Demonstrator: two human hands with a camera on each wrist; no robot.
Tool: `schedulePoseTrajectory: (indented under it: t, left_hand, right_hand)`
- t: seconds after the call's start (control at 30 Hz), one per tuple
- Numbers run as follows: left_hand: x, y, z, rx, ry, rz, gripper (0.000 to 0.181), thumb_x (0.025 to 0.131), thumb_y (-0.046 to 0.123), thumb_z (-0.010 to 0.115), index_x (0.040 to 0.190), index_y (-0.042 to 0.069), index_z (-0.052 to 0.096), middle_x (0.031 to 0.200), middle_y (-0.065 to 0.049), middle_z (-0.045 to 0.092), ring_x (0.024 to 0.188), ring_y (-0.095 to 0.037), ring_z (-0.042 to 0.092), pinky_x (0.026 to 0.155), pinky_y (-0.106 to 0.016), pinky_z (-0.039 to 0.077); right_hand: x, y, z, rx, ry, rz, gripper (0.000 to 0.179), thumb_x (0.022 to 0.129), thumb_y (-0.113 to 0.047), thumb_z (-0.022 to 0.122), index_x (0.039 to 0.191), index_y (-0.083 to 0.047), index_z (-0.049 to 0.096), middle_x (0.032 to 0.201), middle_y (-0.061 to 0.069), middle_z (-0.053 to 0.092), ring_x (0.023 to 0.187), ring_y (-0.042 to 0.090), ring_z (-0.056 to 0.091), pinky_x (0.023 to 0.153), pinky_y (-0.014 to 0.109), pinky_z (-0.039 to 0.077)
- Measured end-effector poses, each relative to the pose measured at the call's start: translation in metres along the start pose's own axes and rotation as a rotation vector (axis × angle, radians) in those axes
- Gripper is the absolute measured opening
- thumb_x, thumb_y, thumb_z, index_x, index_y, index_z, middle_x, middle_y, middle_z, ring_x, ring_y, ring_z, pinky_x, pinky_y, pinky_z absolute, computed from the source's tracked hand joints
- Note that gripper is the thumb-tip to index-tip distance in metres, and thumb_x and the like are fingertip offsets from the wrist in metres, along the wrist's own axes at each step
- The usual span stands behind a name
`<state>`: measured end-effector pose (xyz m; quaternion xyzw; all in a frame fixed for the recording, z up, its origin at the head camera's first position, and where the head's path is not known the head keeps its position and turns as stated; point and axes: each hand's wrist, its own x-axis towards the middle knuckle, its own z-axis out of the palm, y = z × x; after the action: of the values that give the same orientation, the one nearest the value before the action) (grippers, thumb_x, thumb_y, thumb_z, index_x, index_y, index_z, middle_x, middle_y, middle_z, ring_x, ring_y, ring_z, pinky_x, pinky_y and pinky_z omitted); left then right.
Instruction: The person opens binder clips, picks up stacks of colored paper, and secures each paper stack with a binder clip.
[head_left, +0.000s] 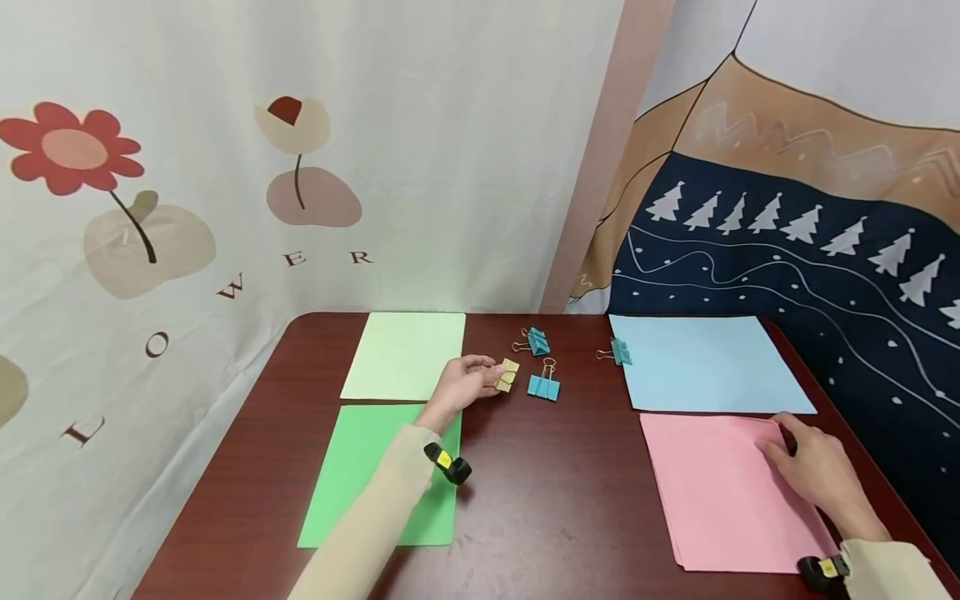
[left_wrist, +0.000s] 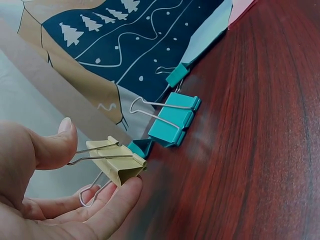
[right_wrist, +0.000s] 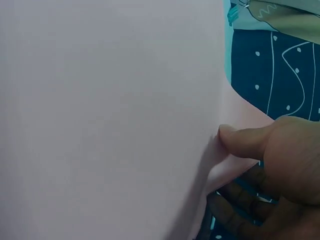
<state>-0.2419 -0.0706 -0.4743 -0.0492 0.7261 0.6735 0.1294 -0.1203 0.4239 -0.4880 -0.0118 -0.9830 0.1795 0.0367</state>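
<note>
My left hand (head_left: 467,385) pinches a yellow binder clip (left_wrist: 117,162) between thumb and fingers, above the table. Beyond it, two teal binder clips (head_left: 543,387) lie on the tabletop, their wire handles out. With the thumb on top and the fingers below, my right hand (head_left: 817,468) grips the right edge of a stack of pink paper (head_left: 727,492). In the right wrist view that edge bends up slightly at the thumb. A third teal clip (head_left: 621,352) is clamped on the left edge of the light blue paper (head_left: 705,362) behind the pink stack.
Pale green paper (head_left: 408,354) lies at the back left, with bright green paper (head_left: 360,467) in front of it under my left forearm. The dark red-brown table (head_left: 555,492) backs onto a printed curtain (head_left: 465,150).
</note>
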Motion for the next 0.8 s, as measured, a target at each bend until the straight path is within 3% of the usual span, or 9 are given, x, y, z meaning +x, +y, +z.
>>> schedulePoseTrajectory:
  t: [0.1, 0.3, 0.4, 0.53, 0.67, 0.8]
  left_hand:
    - [0.0, 0.001, 0.0, -0.002, 0.0, -0.004, 0.044, 0.096, 0.021, 0.074, 0.13, -0.003, 0.061, 0.115, -0.016, 0.069, 0.087, -0.016, 0.073, 0.082, -0.031, 0.063]
    - [-0.002, 0.001, 0.001, -0.018, 0.016, -0.012, 0.041, 0.095, 0.021, 0.075, 0.126, -0.004, 0.062, 0.109, -0.014, 0.069, 0.084, -0.015, 0.072, 0.081, -0.031, 0.063]
    - [-0.004, 0.001, 0.002, -0.023, 0.033, -0.007, 0.036, 0.096, 0.02, 0.074, 0.121, -0.003, 0.064, 0.107, -0.015, 0.068, 0.085, -0.017, 0.073, 0.081, -0.032, 0.063]
    - [-0.007, 0.003, 0.003, -0.023, 0.039, 0.005, 0.034, 0.098, 0.019, 0.071, 0.121, -0.004, 0.065, 0.108, -0.018, 0.07, 0.087, -0.018, 0.073, 0.082, -0.033, 0.063]
    - [-0.011, 0.003, 0.004, -0.031, 0.042, 0.015, 0.032, 0.1, 0.018, 0.068, 0.122, -0.005, 0.065, 0.109, -0.02, 0.071, 0.086, -0.019, 0.074, 0.082, -0.034, 0.064]
    - [-0.015, 0.004, 0.007, -0.051, 0.06, 0.026, 0.028, 0.099, 0.016, 0.068, 0.118, -0.004, 0.066, 0.107, -0.018, 0.071, 0.085, -0.02, 0.075, 0.082, -0.035, 0.064]
  right_hand:
    - [0.001, 0.0, -0.001, 0.012, 0.003, -0.018, 0.03, 0.099, -0.018, 0.066, 0.122, -0.001, 0.054, 0.065, 0.002, 0.038, 0.06, 0.019, 0.042, 0.056, 0.032, 0.03]
    - [-0.001, 0.007, -0.006, 0.105, 0.052, -0.062, 0.021, 0.102, -0.023, 0.064, 0.116, -0.009, 0.058, 0.068, -0.003, 0.04, 0.059, 0.006, 0.035, 0.054, 0.026, 0.025]
    - [-0.005, 0.01, -0.009, 0.198, 0.052, -0.025, 0.022, 0.104, -0.029, 0.063, 0.104, -0.008, 0.057, 0.065, -0.008, 0.038, 0.058, 0.003, 0.031, 0.052, 0.026, 0.024]
    - [-0.009, 0.009, -0.013, 0.336, 0.059, 0.053, 0.039, 0.105, -0.034, 0.06, 0.084, -0.005, 0.046, 0.063, -0.011, 0.034, 0.056, 0.008, 0.033, 0.049, 0.03, 0.025]
    - [-0.008, 0.003, -0.016, 0.443, 0.096, 0.08, 0.042, 0.104, -0.032, 0.061, 0.08, -0.005, 0.039, 0.065, -0.01, 0.029, 0.056, 0.015, 0.034, 0.048, 0.033, 0.027]
    - [-0.004, -0.002, -0.019, 0.503, 0.105, 0.109, 0.038, 0.105, -0.034, 0.06, 0.082, -0.007, 0.044, 0.067, -0.01, 0.031, 0.058, 0.015, 0.038, 0.049, 0.034, 0.029]
